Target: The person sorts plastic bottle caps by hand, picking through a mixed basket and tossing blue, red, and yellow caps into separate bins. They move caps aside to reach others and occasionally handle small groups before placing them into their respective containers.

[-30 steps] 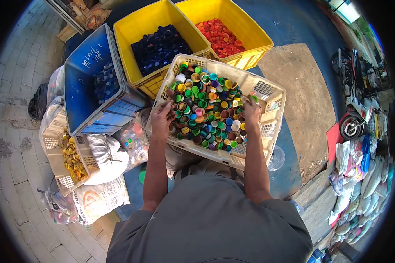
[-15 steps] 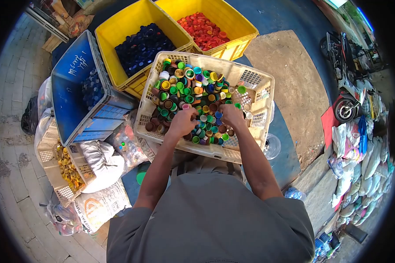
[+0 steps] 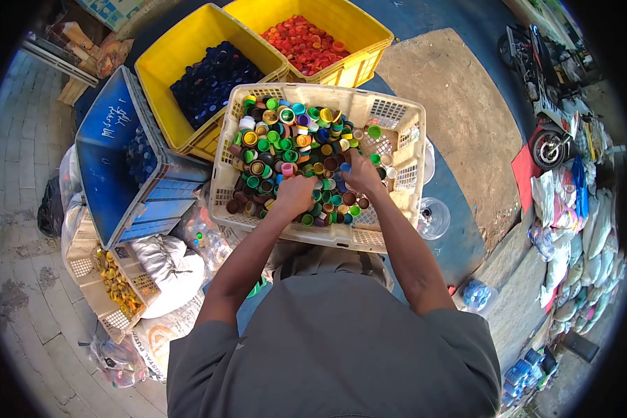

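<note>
A cream plastic crate is held across the lap, tilted a little, with a heap of mixed bottle caps in green, brown, yellow, blue and white. Low in the heap, left of its middle, my left hand has its fingers curled down among the caps; what they hold, if anything, is hidden. To its right my right hand also reaches into the caps, fingers bent together, its fingertips hidden. A pink cap lies just above my left hand.
Beyond the crate stand a yellow bin of dark blue caps and another of red caps. At left are a blue bin, a crate of yellow caps and sacks. A motorcycle stands at right.
The view has shifted slightly. My right hand has moved up and left within the heap relative to the crate, and my left hand has moved slightly down; both stay among the caps.
</note>
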The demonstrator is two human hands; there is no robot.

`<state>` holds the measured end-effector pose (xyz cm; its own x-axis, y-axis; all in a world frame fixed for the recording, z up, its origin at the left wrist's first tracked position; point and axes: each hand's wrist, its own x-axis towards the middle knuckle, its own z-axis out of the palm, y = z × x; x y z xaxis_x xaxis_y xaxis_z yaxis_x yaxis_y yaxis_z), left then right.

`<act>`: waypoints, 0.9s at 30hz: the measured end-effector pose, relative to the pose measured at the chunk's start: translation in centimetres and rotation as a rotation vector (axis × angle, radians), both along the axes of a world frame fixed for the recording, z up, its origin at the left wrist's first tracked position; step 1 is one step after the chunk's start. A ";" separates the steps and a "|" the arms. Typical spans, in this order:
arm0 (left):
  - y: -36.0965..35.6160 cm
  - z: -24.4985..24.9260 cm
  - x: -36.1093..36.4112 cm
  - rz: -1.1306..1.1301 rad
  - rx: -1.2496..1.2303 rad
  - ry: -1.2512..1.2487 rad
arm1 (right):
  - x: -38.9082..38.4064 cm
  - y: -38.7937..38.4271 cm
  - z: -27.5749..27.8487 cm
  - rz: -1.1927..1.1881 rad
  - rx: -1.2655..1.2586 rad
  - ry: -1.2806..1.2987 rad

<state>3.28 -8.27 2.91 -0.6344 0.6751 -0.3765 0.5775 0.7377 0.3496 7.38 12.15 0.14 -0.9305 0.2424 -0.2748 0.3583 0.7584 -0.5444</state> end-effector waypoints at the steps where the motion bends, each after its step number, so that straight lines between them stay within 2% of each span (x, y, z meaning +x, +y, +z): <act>1: 0.1 -0.1 0.0 0.012 0.005 -0.008 | 0.2 0.4 0.5 -0.034 -0.136 0.106; 3: 0.2 -0.3 -0.1 0.032 0.014 -0.025 | 0.4 1.0 0.9 -0.102 -0.244 0.075; 5: -0.3 -2.0 -0.6 0.117 0.150 -0.123 | 0.6 1.2 1.5 -0.164 -0.355 0.048; 8: -1.1 -2.2 -1.4 0.191 0.430 -0.200 | 0.8 1.3 1.4 -0.307 -0.928 -0.113; 11: -2.0 -2.7 -2.4 0.332 0.617 -0.289 | 0.9 1.0 -1.6 -0.292 -1.195 -0.170; 12: -2.2 -3.0 -2.5 0.396 0.659 -0.327 | 0.8 0.8 -1.5 -0.172 -0.995 -0.150; 13: -2.3 0.2 -2.5 0.567 0.696 -0.606 | 0.8 0.0 -0.6 -0.052 -0.793 -0.130; 15: -3.2 0.1 -2.7 0.692 0.916 -0.815 | 1.0 -2.0 2.0 0.121 -0.387 -0.132; 16: -3.5 0.1 -2.7 0.751 1.029 -0.920 | 1.1 -2.4 1.4 0.206 -0.348 -0.082; 18: -4.2 0.1 -2.7 0.831 1.100 -0.989 | 1.0 -3.1 -0.3 0.377 -0.271 0.020; 20: -4.9 -0.1 -2.7 0.878 1.185 -1.077 | 0.7 -3.5 -1.3 0.436 -0.199 -0.070; 22: -5.3 0.4 -2.3 0.928 1.200 -1.090 | 0.6 -4.0 -1.3 0.474 -0.135 -0.122; 27: -6.0 0.2 -1.6 0.990 1.192 -1.144 | 0.6 -4.6 -2.0 0.575 -0.099 -0.020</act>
<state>1.71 -14.29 3.08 -0.7186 0.4678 -0.5146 -0.6685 -0.2607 0.6965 7.98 7.55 -1.87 -0.8995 -0.3278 -0.2888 -0.0853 0.7801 -0.6198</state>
